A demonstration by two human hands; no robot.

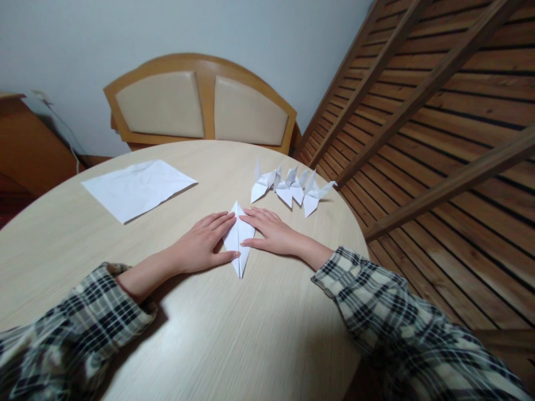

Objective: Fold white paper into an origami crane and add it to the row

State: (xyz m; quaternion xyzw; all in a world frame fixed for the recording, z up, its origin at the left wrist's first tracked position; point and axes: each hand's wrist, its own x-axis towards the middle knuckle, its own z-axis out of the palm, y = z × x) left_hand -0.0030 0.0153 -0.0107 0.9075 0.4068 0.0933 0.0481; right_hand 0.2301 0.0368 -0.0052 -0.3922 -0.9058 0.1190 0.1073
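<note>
A white sheet folded into a narrow diamond, the folded paper (pixel 238 229), lies flat on the round table with a crease or slit down its middle. My left hand (pixel 201 243) rests on its left side, fingers stretched out and thumb near the lower centre. From the other side, my right hand (pixel 272 230) lays its spread fingers on the right half, with the thumb by the centre line. Both hands press flat and grip nothing. Behind my right hand stand several white paper cranes (pixel 285 192) in a row.
Flat white paper (pixel 140 188) lies at the table's left. The pale round table (pixel 200 334) reaches a wooden headboard (pixel 204 100) by the wall. Slatted wood (pixel 438 139) leans along the right edge. A brown cabinet (pixel 33 150) stands at far left.
</note>
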